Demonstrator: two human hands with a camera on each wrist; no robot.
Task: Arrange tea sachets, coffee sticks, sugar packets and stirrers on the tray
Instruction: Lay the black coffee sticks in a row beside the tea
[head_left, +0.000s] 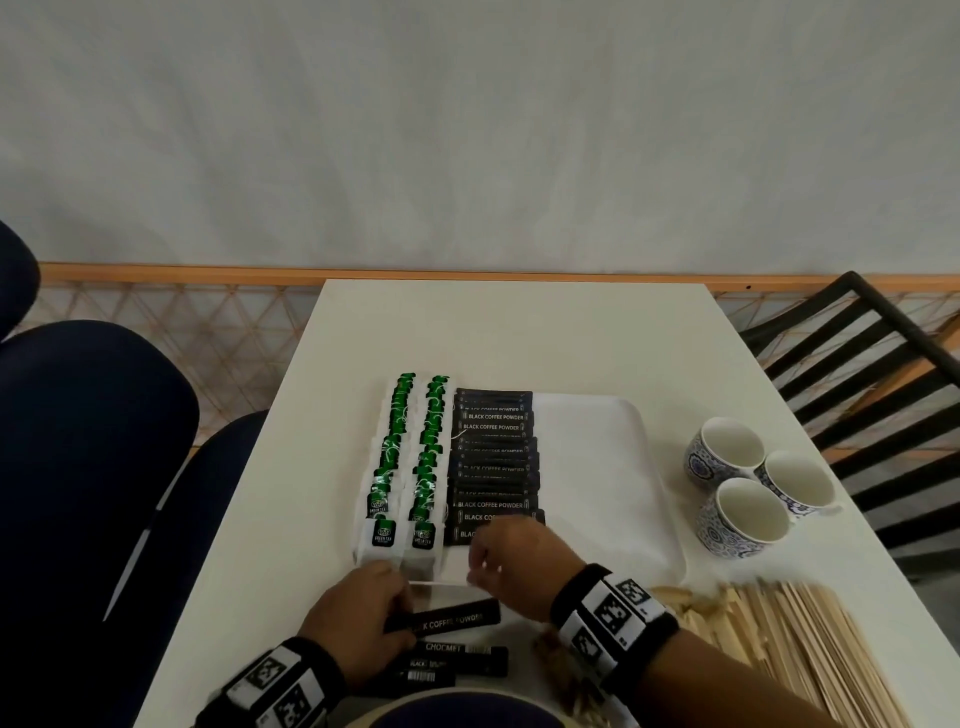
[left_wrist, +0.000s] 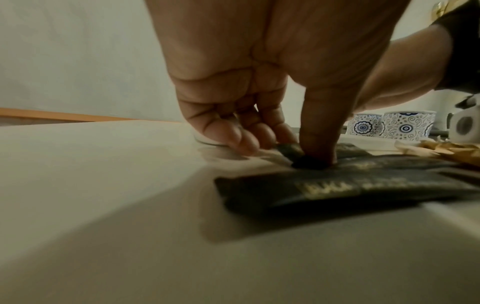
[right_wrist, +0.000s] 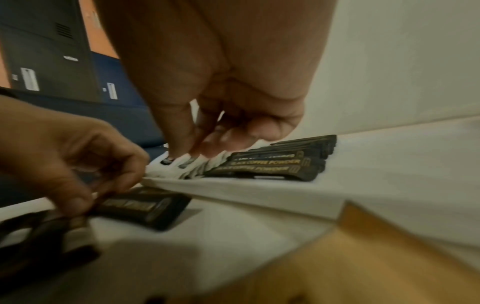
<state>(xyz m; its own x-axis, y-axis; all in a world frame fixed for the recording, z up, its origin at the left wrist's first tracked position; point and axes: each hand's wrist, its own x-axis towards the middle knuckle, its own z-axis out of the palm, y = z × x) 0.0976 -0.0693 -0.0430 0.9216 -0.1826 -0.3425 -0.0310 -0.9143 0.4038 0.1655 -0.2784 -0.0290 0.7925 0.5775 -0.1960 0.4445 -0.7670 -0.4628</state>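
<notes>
A white tray (head_left: 613, 467) holds two columns of green tea sachets (head_left: 400, 467) and one column of black coffee sticks (head_left: 493, 467). My left hand (head_left: 402, 608) pinches the left end of a black coffee stick (head_left: 457, 616) just in front of the tray's near edge; the thumb (left_wrist: 315, 144) presses down on it. The same coffee stick (right_wrist: 145, 207) shows in the right wrist view. My right hand (head_left: 480, 558) hovers over the tray's near edge by the nearest coffee sticks (right_wrist: 262, 166), its fingers (right_wrist: 182, 133) loosely curled and holding nothing.
More loose coffee sticks (head_left: 457, 660) lie near my body. Brown sugar packets (head_left: 566, 670) and a heap of wooden stirrers (head_left: 810, 639) lie at the near right. Three patterned cups (head_left: 748, 478) stand right of the tray. Blue chairs (head_left: 93, 467) are left, a black chair (head_left: 857, 374) right.
</notes>
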